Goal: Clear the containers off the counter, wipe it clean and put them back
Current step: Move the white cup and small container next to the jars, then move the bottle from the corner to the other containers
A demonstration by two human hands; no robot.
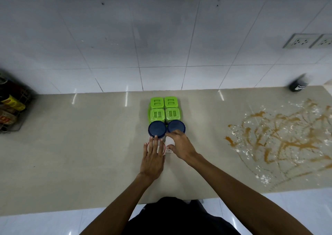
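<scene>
Resting flat with fingers spread, the left hand covered a red-rimmed jar; the right hand apparently pinched a white container, beginning clearance before the spill could be wiped.

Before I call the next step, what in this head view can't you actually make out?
- White-lidded jar: mostly covered by the left hand.
- White container: under the right hand; label unreadable.
- Dark object at far right: motion-blurred.
- Wire rack: cut off by the left edge.
- Spill: runs past the right edge.
</scene>
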